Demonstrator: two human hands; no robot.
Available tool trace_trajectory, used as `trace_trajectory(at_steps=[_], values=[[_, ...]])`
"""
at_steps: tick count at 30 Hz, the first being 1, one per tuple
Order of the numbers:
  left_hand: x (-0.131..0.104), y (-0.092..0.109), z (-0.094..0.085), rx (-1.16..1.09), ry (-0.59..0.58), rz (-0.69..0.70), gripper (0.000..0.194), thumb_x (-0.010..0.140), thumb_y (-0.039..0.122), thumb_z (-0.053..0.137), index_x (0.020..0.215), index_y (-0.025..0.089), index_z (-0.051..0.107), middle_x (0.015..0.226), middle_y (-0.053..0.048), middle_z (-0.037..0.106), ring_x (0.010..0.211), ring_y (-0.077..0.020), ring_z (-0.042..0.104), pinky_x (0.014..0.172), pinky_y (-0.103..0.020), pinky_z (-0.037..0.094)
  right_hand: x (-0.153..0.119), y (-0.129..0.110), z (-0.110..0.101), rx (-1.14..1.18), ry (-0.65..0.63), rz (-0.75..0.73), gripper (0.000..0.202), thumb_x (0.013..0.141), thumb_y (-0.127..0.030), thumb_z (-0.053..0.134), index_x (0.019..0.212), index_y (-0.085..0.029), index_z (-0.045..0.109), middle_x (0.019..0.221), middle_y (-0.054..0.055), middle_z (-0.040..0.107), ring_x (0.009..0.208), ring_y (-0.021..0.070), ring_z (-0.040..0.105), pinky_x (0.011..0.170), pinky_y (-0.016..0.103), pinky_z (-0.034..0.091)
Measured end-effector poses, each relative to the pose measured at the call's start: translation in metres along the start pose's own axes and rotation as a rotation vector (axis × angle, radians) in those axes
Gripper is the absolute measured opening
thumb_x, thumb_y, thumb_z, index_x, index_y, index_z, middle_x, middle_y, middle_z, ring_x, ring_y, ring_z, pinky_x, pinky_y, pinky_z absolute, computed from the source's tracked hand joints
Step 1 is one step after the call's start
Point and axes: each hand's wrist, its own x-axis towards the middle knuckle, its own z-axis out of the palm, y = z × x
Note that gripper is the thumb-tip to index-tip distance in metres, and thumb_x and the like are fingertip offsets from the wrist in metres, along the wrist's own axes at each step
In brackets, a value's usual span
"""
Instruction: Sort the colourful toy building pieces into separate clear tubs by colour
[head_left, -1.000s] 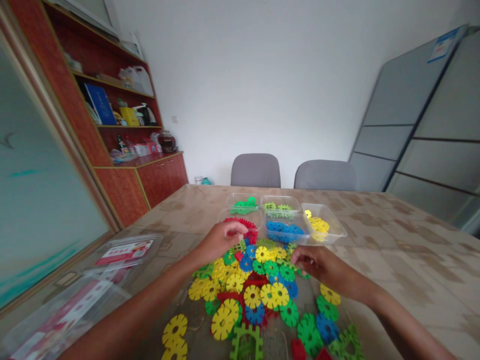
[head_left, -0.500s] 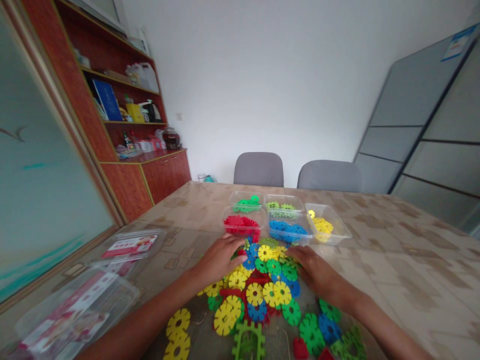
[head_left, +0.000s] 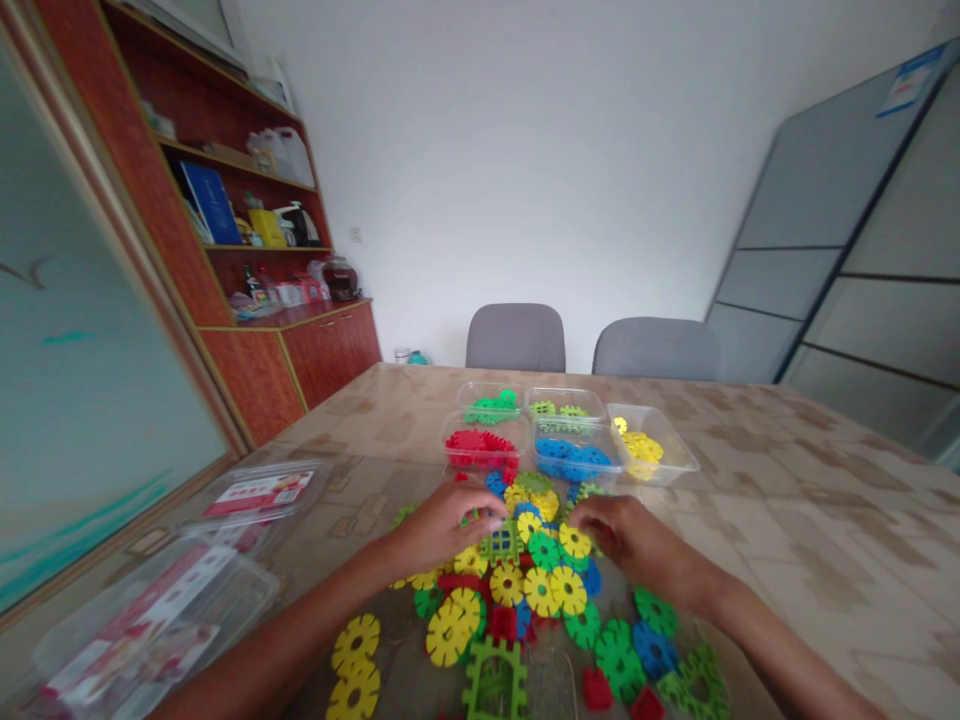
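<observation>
Green lattice piece [head_left: 501, 542] near left fingers [head_left: 484, 497]

Two bare hands [head_left: 450, 525] [head_left: 624, 540], apart, fingers [head_left: 484, 497] curled, forearms [head_left: 315, 615] [head_left: 757, 620] slanting inward from below

Left hand [head_left: 450, 525] covers part of the pile [head_left: 555, 597]; grip is unclear. Right hand [head_left: 619, 532]: palm hidden, contact unclear. Picture's lower edge cuts off green frame [head_left: 495, 655]. Label [head_left: 259, 493] print is illegible.
</observation>
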Motion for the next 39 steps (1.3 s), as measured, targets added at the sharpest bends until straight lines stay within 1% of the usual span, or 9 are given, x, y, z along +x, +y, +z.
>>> trace_trajectory(at_steps=[6,10,14,19,21,26,29,34,39], values=[[-0.004,-0.010,0.006,0.107,-0.021,-0.009,0.025,0.086,0.022,0.059,0.111,0.020,0.064,0.114,-0.006,0.066,0.106,-0.0219,0.058,0.093,-0.031,0.040,-0.005,0.025,0.000,-0.217,0.027,0.108,0.033,0.077,-0.001,0.043,0.097,-0.014,0.065,0.100,0.013,0.067,0.096,0.0270,0.059,0.084,0.038,0.044],[-0.006,-0.001,0.004,0.103,-0.131,-0.011,0.025,0.088,0.023,0.057,0.112,0.021,0.063,0.111,-0.005,0.068,0.102,-0.0214,0.060,0.089,-0.029,0.042,-0.010,0.013,-0.004,-0.108,-0.098,0.075,0.029,0.080,-0.006,0.043,0.097,-0.016,0.065,0.094,0.010,0.067,0.086,0.0233,0.061,0.075,0.033,0.046],[-0.005,0.011,-0.003,0.097,-0.125,0.028,0.022,0.091,0.023,0.054,0.111,0.020,0.063,0.110,-0.005,0.067,0.101,-0.0204,0.060,0.088,-0.028,0.040,-0.011,-0.002,-0.016,0.001,-0.127,0.062,0.022,0.085,-0.016,0.048,0.100,-0.016,0.064,0.092,0.008,0.067,0.075,0.0197,0.061,0.064,0.029,0.045],[-0.011,0.026,-0.018,0.183,-0.246,-0.026,0.003,0.083,0.016,0.063,0.084,0.018,0.061,0.086,0.001,0.064,0.084,-0.0159,0.059,0.072,-0.022,0.038,-0.013,-0.012,-0.016,-0.007,-0.140,0.074,0.015,0.083,-0.011,0.049,0.083,-0.017,0.063,0.076,0.004,0.065,0.068,0.0169,0.060,0.060,0.026,0.043],[-0.018,0.032,-0.022,0.239,-0.328,-0.068,0.015,0.076,0.019,0.072,0.079,0.018,0.057,0.082,0.003,0.061,0.078,-0.0150,0.056,0.064,-0.021,0.034,-0.015,-0.020,-0.008,0.015,-0.193,0.093,0.015,0.081,-0.011,0.053,0.090,-0.017,0.064,0.080,0.004,0.066,0.072,0.0176,0.061,0.062,0.026,0.044],[-0.032,0.044,-0.019,0.421,-0.452,-0.078,0.034,0.065,0.029,0.081,0.085,0.021,0.055,0.089,0.002,0.058,0.079,-0.0185,0.055,0.058,-0.024,0.028,-0.018,-0.039,0.017,-0.090,-0.248,0.101,0.046,0.071,-0.012,0.067,0.116,-0.015,0.057,0.114,0.013,0.061,0.104,0.0282,0.056,0.087,0.037,0.044],[-0.035,0.046,-0.013,0.479,-0.463,-0.082,0.041,0.062,0.025,0.083,0.091,0.021,0.054,0.097,-0.001,0.057,0.085,-0.0216,0.055,0.061,-0.025,0.030,-0.017,-0.040,0.023,-0.169,-0.275,0.135,0.058,0.067,-0.011,0.069,0.122,-0.014,0.053,0.120,0.016,0.058,0.110,0.0316,0.053,0.091,0.040,0.042],[-0.035,0.045,-0.010,0.439,-0.465,-0.102,0.041,0.063,0.019,0.082,0.092,0.023,0.053,0.099,0.000,0.055,0.086,-0.0204,0.055,0.063,-0.025,0.030,-0.017,-0.033,0.022,-0.138,-0.228,0.078,0.026,0.072,-0.011,0.059,0.097,-0.019,0.056,0.098,0.006,0.062,0.088,0.0209,0.058,0.073,0.030,0.043],[-0.033,0.046,-0.014,0.351,-0.480,-0.126,0.039,0.066,0.014,0.080,0.089,0.021,0.049,0.100,0.001,0.054,0.090,-0.0185,0.052,0.064,-0.023,0.031,-0.013,-0.036,0.014,-0.130,-0.201,0.074,0.018,0.070,-0.003,0.050,0.077,-0.018,0.054,0.076,0.002,0.061,0.068,0.0148,0.054,0.057,0.025,0.033]])
